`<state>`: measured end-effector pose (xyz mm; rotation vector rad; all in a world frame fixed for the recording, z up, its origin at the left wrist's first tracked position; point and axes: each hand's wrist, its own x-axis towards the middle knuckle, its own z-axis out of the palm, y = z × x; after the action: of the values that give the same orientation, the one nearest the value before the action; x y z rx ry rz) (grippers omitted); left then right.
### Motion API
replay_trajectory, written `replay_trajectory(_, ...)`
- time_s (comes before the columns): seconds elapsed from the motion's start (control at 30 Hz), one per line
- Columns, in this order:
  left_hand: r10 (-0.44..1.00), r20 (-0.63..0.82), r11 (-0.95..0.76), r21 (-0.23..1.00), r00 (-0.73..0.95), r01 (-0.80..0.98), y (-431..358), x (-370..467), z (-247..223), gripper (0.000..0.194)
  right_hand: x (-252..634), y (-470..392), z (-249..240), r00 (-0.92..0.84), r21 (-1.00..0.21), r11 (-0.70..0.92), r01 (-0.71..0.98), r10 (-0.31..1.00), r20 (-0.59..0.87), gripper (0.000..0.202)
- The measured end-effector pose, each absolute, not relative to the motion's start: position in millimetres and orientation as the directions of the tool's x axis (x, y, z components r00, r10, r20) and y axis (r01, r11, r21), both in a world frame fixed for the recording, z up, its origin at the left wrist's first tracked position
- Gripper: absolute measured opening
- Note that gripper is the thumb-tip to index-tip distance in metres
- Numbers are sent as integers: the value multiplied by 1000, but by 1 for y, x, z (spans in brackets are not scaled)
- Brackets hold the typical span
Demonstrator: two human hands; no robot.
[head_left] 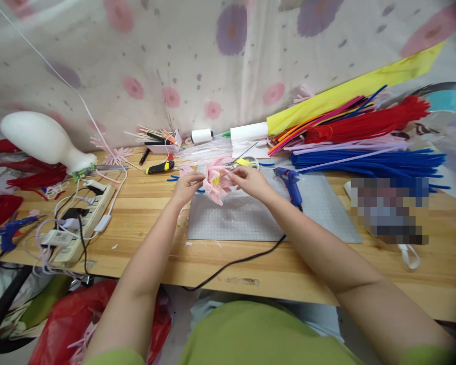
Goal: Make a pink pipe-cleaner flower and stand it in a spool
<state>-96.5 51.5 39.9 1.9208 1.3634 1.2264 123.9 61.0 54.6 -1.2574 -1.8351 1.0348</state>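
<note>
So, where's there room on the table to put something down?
There's bare wood between the power strip and the grey mat, with only tiny scraps. The mat's near part, below the pink flower, looks mostly free. It's crowded along the back, by the red bundle and blue bundle, and left of the power strip.

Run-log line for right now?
left hand: on flower | right hand: on flower | pink flower: above cutting mat | glue gun: set down

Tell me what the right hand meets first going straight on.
Pointing leftward, the right hand would first meet the pink craft flower, which its fingertips already seem to touch; exact depth is unclear.
</note>
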Motion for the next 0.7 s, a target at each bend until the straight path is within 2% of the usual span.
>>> replay_trajectory(0.07, 920, 382, -377, 791, 91, 481, 51, -95, 40, 13, 125, 58, 55, -341, -840, 225, 493, 939, 51, 29)
replay_trajectory(0.17, 919, 387, -375, 788, 81, 489, 51, -94, 39, 13, 124, 56, 56, -302, -786, 213, 581, 953, 35, 28)
replay_trajectory(0.3, 905, 417, -395, 757, 79, 521, 51, -95, 37, 13, 121, 62, 56, -312, -768, 181, 615, 950, -26, 33)
replay_trajectory(0.4, 899, 429, -407, 737, 92, 540, 51, -95, 36, 14, 119, 63, 57, -316, -730, 213, 649, 949, -4, 23)
replay_trajectory(0.47, 897, 432, -411, 725, 100, 552, 51, -94, 36, 13, 118, 61, 60, -300, -637, 278, 719, 951, 77, 18)
replay_trajectory(0.57, 893, 434, -419, 704, 121, 573, 50, -89, 39, 12, 114, 55, 66, -335, -456, 380, 805, 925, 179, 22)
replay_trajectory(0.63, 892, 428, -427, 691, 147, 583, 48, -85, 41, 13, 111, 53, 69, -355, -376, 397, 837, 918, 178, 24)
replay_trajectory(0.7, 896, 413, -425, 684, 166, 592, 46, -83, 44, 13, 109, 52, 71, -352, -347, 383, 856, 924, 152, 24)
